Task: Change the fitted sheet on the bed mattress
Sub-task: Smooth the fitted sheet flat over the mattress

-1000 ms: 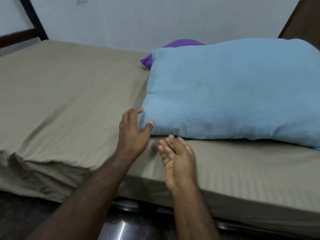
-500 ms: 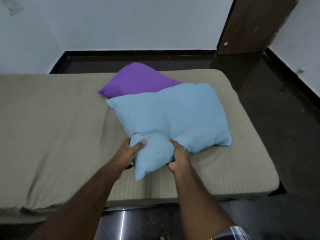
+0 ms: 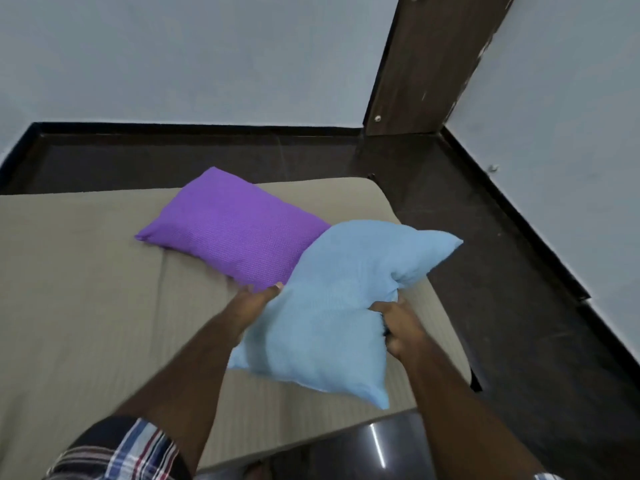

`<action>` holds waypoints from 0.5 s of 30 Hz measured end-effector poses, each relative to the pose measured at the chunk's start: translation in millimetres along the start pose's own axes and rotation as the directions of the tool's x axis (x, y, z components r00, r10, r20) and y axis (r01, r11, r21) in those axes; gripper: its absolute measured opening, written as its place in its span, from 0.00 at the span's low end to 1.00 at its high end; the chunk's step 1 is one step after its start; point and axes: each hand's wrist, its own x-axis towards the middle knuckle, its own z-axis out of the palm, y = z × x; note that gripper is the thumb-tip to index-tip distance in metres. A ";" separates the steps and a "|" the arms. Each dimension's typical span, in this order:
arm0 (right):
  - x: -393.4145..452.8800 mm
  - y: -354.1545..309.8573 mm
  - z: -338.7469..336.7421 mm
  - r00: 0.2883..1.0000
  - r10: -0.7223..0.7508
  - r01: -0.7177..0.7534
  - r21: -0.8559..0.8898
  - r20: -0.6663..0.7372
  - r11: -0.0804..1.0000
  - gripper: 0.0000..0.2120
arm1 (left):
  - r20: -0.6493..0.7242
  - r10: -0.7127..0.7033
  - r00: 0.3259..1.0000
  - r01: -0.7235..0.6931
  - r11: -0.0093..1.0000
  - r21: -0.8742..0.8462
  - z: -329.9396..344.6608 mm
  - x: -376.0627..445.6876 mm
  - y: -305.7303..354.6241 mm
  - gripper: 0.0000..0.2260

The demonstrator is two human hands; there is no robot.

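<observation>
Fingers (image 3: 388, 308) of both hands grip blue pillow (image 3: 332, 306).

A taupe fitted sheet (image 3: 86, 306) with fine ribbed stripes covers the mattress (image 3: 446, 344), stretched fairly smooth; a long crease runs across it; its corner is rounded.

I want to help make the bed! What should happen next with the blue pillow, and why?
Probably carry the soft light-blue fabric pillow, held by the left hand and right hand, off the bed. It and the purple woven pillow sit over the beige fitted sheet, which cannot come off underneath them.
</observation>
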 end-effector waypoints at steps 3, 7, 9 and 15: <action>8.7 -32.2 -18.3 0.998 -0.023 0.018 -0.072 -0.065 0.997 0.14 | 0.103 0.013 0.995 -0.010 1.000 -0.024 32.1 -38.7 42.8 0.37; 16.1 -74.7 -44.9 0.991 -0.053 0.024 -0.225 -0.124 0.974 0.24 | 0.191 -0.083 0.978 0.099 0.992 -0.074 71.1 -42.3 57.7 0.36; 19.5 -94.7 -55.5 0.986 -0.062 0.014 -0.289 -0.155 0.957 0.24 | 0.220 -0.117 0.969 0.145 0.982 -0.121 86.0 -37.9 67.0 0.32; 53.2 -144.1 -82.8 0.989 -0.123 0.076 -0.420 -0.087 0.904 0.22 | 0.415 -0.195 0.889 0.344 0.882 -0.322 127.8 -3.2 81.2 0.38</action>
